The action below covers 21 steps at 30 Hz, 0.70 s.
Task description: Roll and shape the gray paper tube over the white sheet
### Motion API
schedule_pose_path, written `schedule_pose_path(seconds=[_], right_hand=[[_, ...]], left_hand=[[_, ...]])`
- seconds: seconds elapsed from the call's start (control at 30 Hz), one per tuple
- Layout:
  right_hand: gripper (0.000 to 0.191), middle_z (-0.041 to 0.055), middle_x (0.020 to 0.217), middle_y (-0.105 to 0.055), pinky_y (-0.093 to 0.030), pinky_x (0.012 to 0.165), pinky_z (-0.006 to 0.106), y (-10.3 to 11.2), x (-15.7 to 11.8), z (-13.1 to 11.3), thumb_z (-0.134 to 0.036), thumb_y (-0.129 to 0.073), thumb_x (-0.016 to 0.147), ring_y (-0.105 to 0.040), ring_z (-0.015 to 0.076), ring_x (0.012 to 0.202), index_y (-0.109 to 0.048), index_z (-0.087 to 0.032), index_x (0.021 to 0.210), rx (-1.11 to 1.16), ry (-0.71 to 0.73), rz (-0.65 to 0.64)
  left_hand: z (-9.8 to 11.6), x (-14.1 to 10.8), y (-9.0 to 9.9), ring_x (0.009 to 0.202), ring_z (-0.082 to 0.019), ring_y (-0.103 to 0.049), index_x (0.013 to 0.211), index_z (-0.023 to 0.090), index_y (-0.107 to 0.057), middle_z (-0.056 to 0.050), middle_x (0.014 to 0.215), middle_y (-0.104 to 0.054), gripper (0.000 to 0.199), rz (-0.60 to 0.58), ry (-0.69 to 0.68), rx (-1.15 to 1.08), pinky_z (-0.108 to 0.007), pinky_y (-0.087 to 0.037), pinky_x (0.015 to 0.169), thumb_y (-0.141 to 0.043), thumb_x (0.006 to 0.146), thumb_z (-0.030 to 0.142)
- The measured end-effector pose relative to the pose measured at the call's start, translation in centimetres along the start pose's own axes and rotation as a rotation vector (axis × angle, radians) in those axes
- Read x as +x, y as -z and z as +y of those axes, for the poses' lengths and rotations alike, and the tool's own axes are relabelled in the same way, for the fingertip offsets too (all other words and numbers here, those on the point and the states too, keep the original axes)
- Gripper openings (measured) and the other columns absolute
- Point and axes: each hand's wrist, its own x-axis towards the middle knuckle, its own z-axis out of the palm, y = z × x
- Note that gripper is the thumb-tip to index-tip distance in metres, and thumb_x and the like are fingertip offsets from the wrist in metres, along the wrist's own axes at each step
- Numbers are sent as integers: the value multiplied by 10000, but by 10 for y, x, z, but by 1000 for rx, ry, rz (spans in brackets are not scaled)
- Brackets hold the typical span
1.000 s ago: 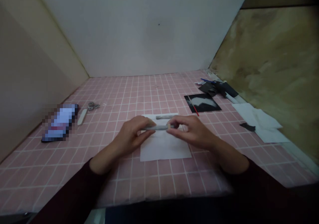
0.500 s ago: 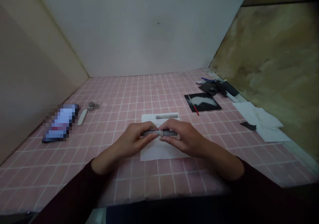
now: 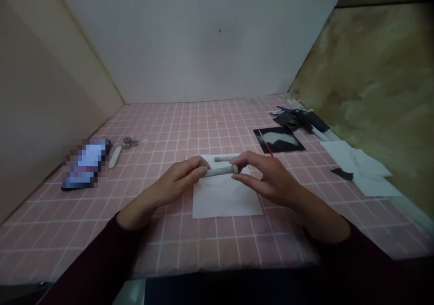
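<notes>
A grey rod is held nearly level above a white paper sheet. My left hand is closed on its left end, thumb and fingers pressed together. At the other end, my right hand pinches a small light ring or cap on the rod between thumb and fingertips. A second grey rod lies on the far part of the sheet, its right end hidden behind my right fingers.
On the left lie a phone, a white flat stick and small grey rings. To the right are a black sheet with a red stick, dark scraps and white papers.
My hands have moved apart, the right one sliding to the rod's right end with the light ring. The left hand now grips the left end, and more of the rod shows.
</notes>
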Motion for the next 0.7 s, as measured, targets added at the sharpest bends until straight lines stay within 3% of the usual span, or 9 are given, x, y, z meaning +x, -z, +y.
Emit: schedule_pose_path(seconds=[0.1,0.2,0.37,0.53,0.7], right_hand=[[104,21,868,-652,-497,755,266,7,1,-1,-201,-636,912,-628,144,802,-593,-180,1004,22,0,4],[126,24,896,-645,-506,777,280,7,2,-2,-202,-633,910,-628,151,832,-587,-189,1027,61,-16,8],[126,20,895,-634,-505,775,284,0,0,-3,-200,-633,905,-615,147,823,-575,-198,1017,79,-18,47],[100,11,845,-625,-471,689,268,-3,0,-3,-203,-640,886,-581,137,740,-573,-193,960,30,23,-17],[88,12,847,-619,-484,732,274,1,1,-2,-222,-638,893,-590,141,769,-574,-200,949,47,-12,59]], left_hand=[[-4,-2,1,660,-115,-435,1013,201,-518,33,748,-478,210,23,10,-67,-235,-369,597,-499,976,407],[-7,-2,1,653,-106,-419,974,203,-480,36,768,-459,209,33,4,-134,-231,-353,586,-564,948,393],[-5,0,-1,659,-106,-439,903,170,-541,23,752,-476,203,59,-45,-116,-237,-353,588,-548,953,367],[-3,0,-6,637,-108,-444,827,162,-555,21,703,-496,264,-6,-20,-108,-233,-357,578,-518,967,382],[-3,0,-5,615,-104,-429,811,165,-537,27,682,-477,283,52,-19,-107,-227,-350,562,-497,976,392]])
